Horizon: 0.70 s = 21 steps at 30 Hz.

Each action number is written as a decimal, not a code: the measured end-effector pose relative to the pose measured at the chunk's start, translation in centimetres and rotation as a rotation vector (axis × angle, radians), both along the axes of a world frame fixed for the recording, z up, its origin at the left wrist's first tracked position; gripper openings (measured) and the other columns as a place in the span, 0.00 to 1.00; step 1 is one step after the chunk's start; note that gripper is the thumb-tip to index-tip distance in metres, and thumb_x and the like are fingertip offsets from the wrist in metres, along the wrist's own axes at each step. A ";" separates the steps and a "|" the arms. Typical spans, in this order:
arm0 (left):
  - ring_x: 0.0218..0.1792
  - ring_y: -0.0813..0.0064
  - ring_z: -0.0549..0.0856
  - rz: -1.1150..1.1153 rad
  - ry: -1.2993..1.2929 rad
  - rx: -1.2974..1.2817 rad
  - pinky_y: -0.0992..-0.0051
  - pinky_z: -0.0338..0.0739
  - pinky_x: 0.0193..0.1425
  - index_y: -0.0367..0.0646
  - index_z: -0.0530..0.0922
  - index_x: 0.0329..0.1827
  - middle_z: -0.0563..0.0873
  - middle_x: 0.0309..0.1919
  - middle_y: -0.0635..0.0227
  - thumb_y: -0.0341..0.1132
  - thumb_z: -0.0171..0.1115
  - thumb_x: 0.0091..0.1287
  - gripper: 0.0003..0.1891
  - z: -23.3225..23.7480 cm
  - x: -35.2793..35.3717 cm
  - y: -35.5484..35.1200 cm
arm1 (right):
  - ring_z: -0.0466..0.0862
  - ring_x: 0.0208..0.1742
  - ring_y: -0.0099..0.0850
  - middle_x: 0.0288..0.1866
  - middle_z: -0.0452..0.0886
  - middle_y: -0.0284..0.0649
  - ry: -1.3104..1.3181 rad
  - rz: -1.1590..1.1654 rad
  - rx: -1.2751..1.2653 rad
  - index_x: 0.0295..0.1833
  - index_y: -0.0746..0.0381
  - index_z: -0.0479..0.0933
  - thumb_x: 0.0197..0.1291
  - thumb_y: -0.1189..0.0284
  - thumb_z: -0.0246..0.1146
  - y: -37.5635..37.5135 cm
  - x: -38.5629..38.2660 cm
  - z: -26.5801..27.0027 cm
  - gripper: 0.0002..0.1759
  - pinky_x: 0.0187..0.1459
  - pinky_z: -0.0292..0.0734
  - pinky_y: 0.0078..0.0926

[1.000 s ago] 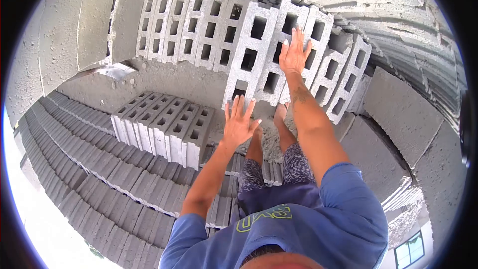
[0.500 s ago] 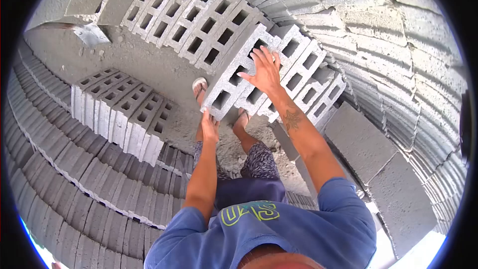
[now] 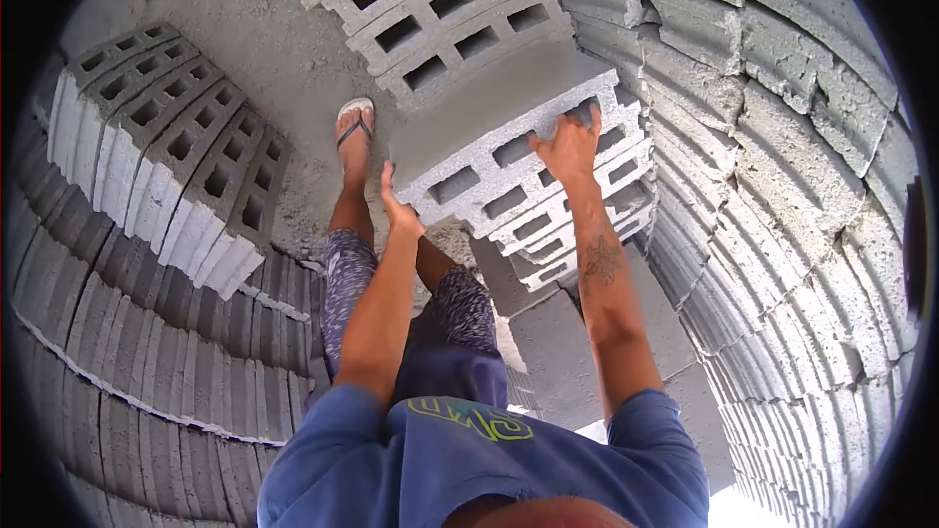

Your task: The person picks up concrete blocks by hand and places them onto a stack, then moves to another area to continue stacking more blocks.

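The left hand clamps the left end of a hollow concrete block, its fingers tucked beneath. The right hand hooks curled fingers into the block's rightmost cavity.

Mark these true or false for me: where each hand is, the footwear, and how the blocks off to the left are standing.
1. The left hand and right hand hold the same hollow block. True.
2. The right hand hangs free. False: its fingers grip the block's upper edge.
3. The forward foot wears a flip-flop. True.
4. The group at left shows only solid faces. False: the standing blocks show open holes on top.
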<state>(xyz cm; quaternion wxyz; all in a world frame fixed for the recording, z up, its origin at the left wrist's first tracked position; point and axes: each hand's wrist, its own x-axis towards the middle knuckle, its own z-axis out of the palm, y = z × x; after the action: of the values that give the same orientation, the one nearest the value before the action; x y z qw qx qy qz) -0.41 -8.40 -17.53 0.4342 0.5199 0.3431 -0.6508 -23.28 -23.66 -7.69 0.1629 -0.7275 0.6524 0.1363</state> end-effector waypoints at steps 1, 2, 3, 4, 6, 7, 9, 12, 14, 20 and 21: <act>0.59 0.60 0.73 0.007 0.007 0.013 0.59 0.66 0.63 0.47 0.71 0.63 0.76 0.59 0.65 0.60 0.55 0.58 0.34 0.0 -0.9 -0.5 | 0.83 0.34 0.38 0.24 0.81 0.45 -0.010 -0.035 0.031 0.25 0.68 0.77 0.43 0.56 0.70 -0.6 -1.0 -0.2 0.23 0.72 0.41 0.40; 0.57 0.60 0.74 0.006 0.028 0.000 0.59 0.68 0.61 0.47 0.72 0.61 0.76 0.57 0.64 0.61 0.54 0.58 0.34 0.0 -1.8 -1.6 | 0.83 0.34 0.38 0.24 0.81 0.45 -0.003 -0.024 0.034 0.25 0.68 0.77 0.43 0.56 0.70 -1.7 -1.4 0.1 0.23 0.72 0.41 0.40; 0.55 0.59 0.75 0.001 0.050 -0.008 0.58 0.69 0.59 0.47 0.73 0.60 0.77 0.56 0.64 0.63 0.52 0.58 0.34 0.5 -2.5 -2.1 | 0.83 0.37 0.37 0.23 0.81 0.44 0.011 -0.049 0.091 0.27 0.68 0.78 0.43 0.57 0.70 -2.4 -1.7 0.6 0.22 0.72 0.40 0.41; 0.55 0.59 0.75 0.005 0.060 0.002 0.58 0.69 0.59 0.47 0.73 0.60 0.77 0.56 0.64 0.63 0.52 0.58 0.34 1.1 -3.0 -2.4 | 0.83 0.40 0.35 0.23 0.82 0.44 0.026 -0.075 0.148 0.29 0.68 0.78 0.44 0.57 0.70 -2.7 -2.0 1.1 0.22 0.73 0.38 0.41; 0.60 0.60 0.72 0.033 0.115 0.006 0.59 0.63 0.64 0.46 0.70 0.63 0.74 0.60 0.64 0.61 0.56 0.57 0.36 1.4 -3.4 -3.9 | 0.84 0.34 0.36 0.23 0.82 0.44 0.050 -0.069 0.120 0.28 0.68 0.78 0.44 0.57 0.70 -3.3 -3.0 0.9 0.22 0.73 0.40 0.41; 0.60 0.61 0.72 0.024 0.080 -0.002 0.60 0.62 0.65 0.45 0.70 0.63 0.74 0.60 0.62 0.61 0.56 0.56 0.37 1.3 -3.8 -4.6 | 0.84 0.33 0.36 0.22 0.82 0.44 0.049 -0.088 0.136 0.27 0.68 0.78 0.44 0.57 0.70 -3.6 -3.5 0.9 0.22 0.73 0.40 0.40; 0.60 0.61 0.72 -0.038 -0.037 0.015 0.62 0.61 0.66 0.44 0.70 0.63 0.74 0.60 0.62 0.61 0.57 0.55 0.37 1.1 -4.6 -6.5 | 0.84 0.29 0.36 0.18 0.80 0.42 0.055 -0.014 0.016 0.25 0.66 0.77 0.43 0.56 0.69 -4.5 -4.4 0.4 0.22 0.72 0.42 0.38; 0.60 0.64 0.71 -0.110 -0.115 0.045 0.68 0.58 0.67 0.41 0.68 0.65 0.73 0.61 0.60 0.58 0.58 0.55 0.39 1.3 -4.3 -6.6 | 0.84 0.29 0.36 0.19 0.81 0.43 0.018 -0.090 0.115 0.23 0.65 0.76 0.43 0.54 0.69 -5.0 -4.9 0.7 0.23 0.71 0.44 0.36; 0.60 0.64 0.71 -0.064 -0.030 -0.006 0.69 0.60 0.66 0.41 0.68 0.64 0.74 0.60 0.61 0.57 0.57 0.56 0.37 2.3 -3.9 -7.3 | 0.84 0.29 0.36 0.19 0.81 0.43 0.046 -0.098 0.126 0.23 0.66 0.76 0.43 0.54 0.69 -4.9 -4.5 1.2 0.23 0.71 0.44 0.36; 0.57 0.61 0.74 0.029 -0.001 -0.044 0.61 0.65 0.63 0.46 0.73 0.58 0.77 0.57 0.65 0.58 0.55 0.56 0.32 -0.3 -6.0 -4.3 | 0.84 0.30 0.37 0.20 0.80 0.45 0.052 0.005 0.069 0.25 0.66 0.77 0.43 0.54 0.69 -4.6 -5.5 0.5 0.23 0.72 0.44 0.39; 0.56 0.62 0.75 0.050 0.104 0.024 0.62 0.66 0.62 0.46 0.73 0.58 0.78 0.55 0.65 0.56 0.55 0.57 0.30 1.1 -5.4 -5.1 | 0.84 0.30 0.37 0.20 0.80 0.45 0.047 -0.019 0.094 0.25 0.67 0.77 0.42 0.55 0.70 -4.5 -5.6 0.6 0.23 0.71 0.44 0.39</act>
<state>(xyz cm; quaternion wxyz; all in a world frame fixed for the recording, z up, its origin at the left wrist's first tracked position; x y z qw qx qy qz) -5.82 -13.49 -16.44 0.4255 0.4818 0.3859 -0.6617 -28.84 -28.16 -7.07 0.1830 -0.7093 0.6559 0.1824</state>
